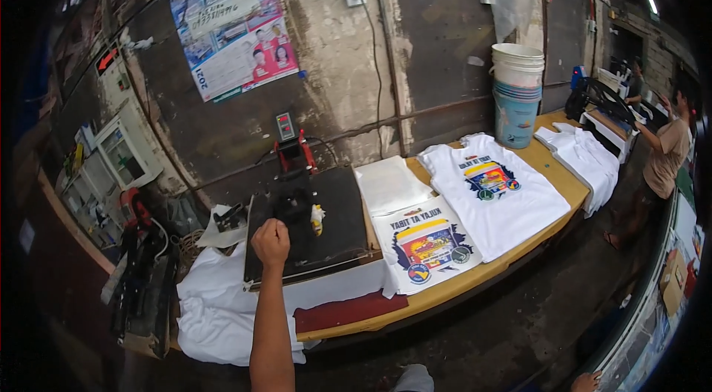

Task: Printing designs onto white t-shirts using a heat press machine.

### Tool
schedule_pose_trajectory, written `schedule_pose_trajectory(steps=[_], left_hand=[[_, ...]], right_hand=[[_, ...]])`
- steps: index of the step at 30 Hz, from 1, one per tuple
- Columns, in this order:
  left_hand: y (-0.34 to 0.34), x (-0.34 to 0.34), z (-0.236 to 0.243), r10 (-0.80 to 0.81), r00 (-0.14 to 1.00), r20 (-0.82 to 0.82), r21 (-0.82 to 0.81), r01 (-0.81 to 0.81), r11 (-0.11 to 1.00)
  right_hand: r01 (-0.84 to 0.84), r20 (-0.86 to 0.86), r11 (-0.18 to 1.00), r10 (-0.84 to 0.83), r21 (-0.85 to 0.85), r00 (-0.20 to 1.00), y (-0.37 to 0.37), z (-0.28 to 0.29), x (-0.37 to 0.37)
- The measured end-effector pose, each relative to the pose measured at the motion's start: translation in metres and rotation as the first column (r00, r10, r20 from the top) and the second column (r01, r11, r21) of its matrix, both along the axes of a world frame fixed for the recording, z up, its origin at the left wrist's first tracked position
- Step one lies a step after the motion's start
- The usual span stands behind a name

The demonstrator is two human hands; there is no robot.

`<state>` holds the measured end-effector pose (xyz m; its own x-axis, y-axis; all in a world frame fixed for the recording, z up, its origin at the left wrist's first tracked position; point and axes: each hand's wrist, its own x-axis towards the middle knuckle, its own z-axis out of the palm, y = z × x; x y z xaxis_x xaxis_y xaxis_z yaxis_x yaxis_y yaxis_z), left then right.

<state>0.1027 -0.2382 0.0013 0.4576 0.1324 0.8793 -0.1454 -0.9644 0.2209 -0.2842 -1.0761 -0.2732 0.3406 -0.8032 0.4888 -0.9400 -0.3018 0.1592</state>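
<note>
My left hand [271, 242] is closed at the front of a black heat press [341, 221] with red fittings, apparently on its dark handle, which my fingers mostly hide. A small yellow-and-white item [317, 220] lies on the press. Beside it are a printed transfer sheet [426, 251], a paler sheet [389, 180] and a white T-shirt [519, 214] with a colourful print. White fabric [208, 318] hangs below the press at left. My right hand [586, 382] is at the bottom-right edge, by a cluttered counter, mostly cut off.
Stacked buckets [517, 114] and folded white shirts [586, 166] sit on the yellow table [348, 329]. A co-worker [660, 158] stands at another press on the right, another person partly behind. A black machine [141, 303] is at left, a cluttered counter [653, 295] at right.
</note>
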Motion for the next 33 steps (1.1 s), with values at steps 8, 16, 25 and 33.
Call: schedule_pose_trajectory(steps=[8, 16, 25, 33], left_hand=[[-0.001, -0.001, 0.001, -0.001, 1.0, -0.003, -0.011, 0.001, 1.0], [-0.002, -0.001, 0.002, 0.021, 1.0, -0.013, 0.004, -0.021, 1.0], [0.0, -0.001, 0.001, 0.003, 1.0, -0.018, 0.001, -0.003, 1.0], [-0.002, -0.001, 0.002, 0.014, 1.0, 0.004, 0.012, -0.014, 1.0]], right_hand=[[-0.026, -0.154, 0.995, 0.041, 0.096, 0.987, -0.026, -0.021, -0.009], [-0.247, -0.208, 0.959, 0.215, -0.143, 0.954, -0.034, -0.037, -0.021], [-0.101, 0.088, 0.991, 0.109, -0.09, 0.99, -0.033, -0.034, -0.012], [0.052, -0.166, 0.99, -0.03, 0.128, 0.986, -0.031, -0.025, -0.007]])
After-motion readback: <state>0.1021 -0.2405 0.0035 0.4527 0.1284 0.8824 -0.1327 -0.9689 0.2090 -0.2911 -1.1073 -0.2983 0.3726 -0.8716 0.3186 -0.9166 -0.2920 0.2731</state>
